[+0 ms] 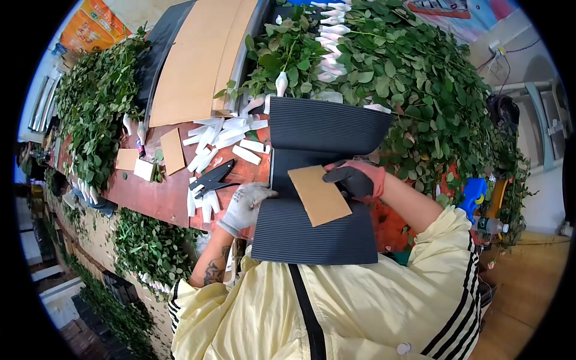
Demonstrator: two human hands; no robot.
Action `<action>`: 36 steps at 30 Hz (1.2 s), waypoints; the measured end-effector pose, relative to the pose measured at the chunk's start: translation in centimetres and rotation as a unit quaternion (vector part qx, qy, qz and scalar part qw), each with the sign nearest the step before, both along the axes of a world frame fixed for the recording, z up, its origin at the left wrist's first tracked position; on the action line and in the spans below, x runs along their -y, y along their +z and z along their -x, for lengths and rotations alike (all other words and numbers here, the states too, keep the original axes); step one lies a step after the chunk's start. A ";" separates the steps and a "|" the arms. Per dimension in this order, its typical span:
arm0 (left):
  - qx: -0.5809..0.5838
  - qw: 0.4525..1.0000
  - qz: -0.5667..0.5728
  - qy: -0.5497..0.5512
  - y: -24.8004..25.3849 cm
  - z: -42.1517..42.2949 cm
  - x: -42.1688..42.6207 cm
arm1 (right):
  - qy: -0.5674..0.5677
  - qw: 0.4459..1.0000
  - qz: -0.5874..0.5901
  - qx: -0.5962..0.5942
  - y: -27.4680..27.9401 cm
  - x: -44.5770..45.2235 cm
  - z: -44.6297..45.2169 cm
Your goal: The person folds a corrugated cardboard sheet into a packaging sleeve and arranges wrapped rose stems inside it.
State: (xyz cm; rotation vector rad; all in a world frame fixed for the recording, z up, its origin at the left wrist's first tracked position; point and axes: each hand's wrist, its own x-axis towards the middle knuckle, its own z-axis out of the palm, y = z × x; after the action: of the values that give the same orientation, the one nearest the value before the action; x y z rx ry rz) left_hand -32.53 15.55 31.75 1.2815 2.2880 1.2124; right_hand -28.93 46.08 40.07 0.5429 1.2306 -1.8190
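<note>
Yellow jacket, tan card, long axis toward lower right.

The right hand is gripping a cardboard piece over a folded black corrugated sheet. The left hand is resting at the sheet's left edge. A black stapler is lying near the left hand, beside white strips. Leafy stems are covering the table's far right.

A black ribbed sheet, creased and seemingly folded open, lies beneath a flat, slanted brown cardboard piece.
</note>
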 end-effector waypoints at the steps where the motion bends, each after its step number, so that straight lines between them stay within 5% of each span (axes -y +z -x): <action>1: 0.000 1.000 0.000 0.000 -0.2 -0.2 -0.3 | 0.018 0.999 0.015 -0.033 -1.1 0.2 -0.1; 4: 0.036 0.997 -0.070 0.025 -0.4 -1.1 -1.2 | 0.006 0.999 0.050 -0.009 -3.7 0.0 -0.1; 6: 0.244 0.967 -0.055 0.052 -0.3 -1.6 -1.5 | 0.007 0.999 0.001 -0.034 -4.3 0.0 0.0; 7: 0.245 0.966 -0.056 0.052 -0.4 -1.8 -1.5 | 0.020 0.999 0.010 -0.033 -4.9 -0.1 -0.1; 8: 0.212 0.975 -0.047 0.057 -0.5 -1.9 -1.4 | 0.022 0.999 0.008 -0.032 -6.0 -0.4 -0.2; 10: 0.176 0.982 -0.035 0.059 -0.8 -2.3 -1.0 | 0.168 0.957 -0.037 -0.233 -7.5 -0.5 -0.8; 14: 0.147 0.988 -0.032 0.034 -2.4 -4.0 -0.2 | 0.006 0.999 0.020 -0.034 -8.5 0.9 -3.2; 20: 0.064 0.997 -0.027 0.024 -2.4 -3.5 -0.5 | -0.025 0.973 -0.163 -0.161 -10.3 0.6 0.2; 25: 0.019 0.999 0.001 0.029 -1.2 -3.4 -0.7 | -0.027 0.881 -0.400 -0.252 -16.4 2.1 0.4; 26: 0.020 0.999 0.032 0.025 -0.5 -3.3 -0.7 | -0.011 0.855 -0.444 -0.268 -14.2 2.7 0.5; 29: 0.047 0.997 0.066 -0.012 0.4 -2.3 -0.4 | 0.024 0.816 -0.499 -0.291 -11.7 3.5 0.5; 31: 0.070 0.994 0.069 -0.046 0.2 -0.3 0.4 | 0.029 0.843 -0.464 -0.270 -12.4 3.2 1.0; 36: -0.167 0.968 0.146 -0.116 1.2 2.9 -2.5 | 0.025 0.849 -0.448 -0.277 -10.7 3.5 1.4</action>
State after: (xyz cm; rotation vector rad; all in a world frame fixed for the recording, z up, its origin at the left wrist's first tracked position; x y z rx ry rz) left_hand -35.39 18.01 32.93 1.6770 2.3343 0.5904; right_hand -30.28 42.62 29.35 0.4631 2.4986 -1.2864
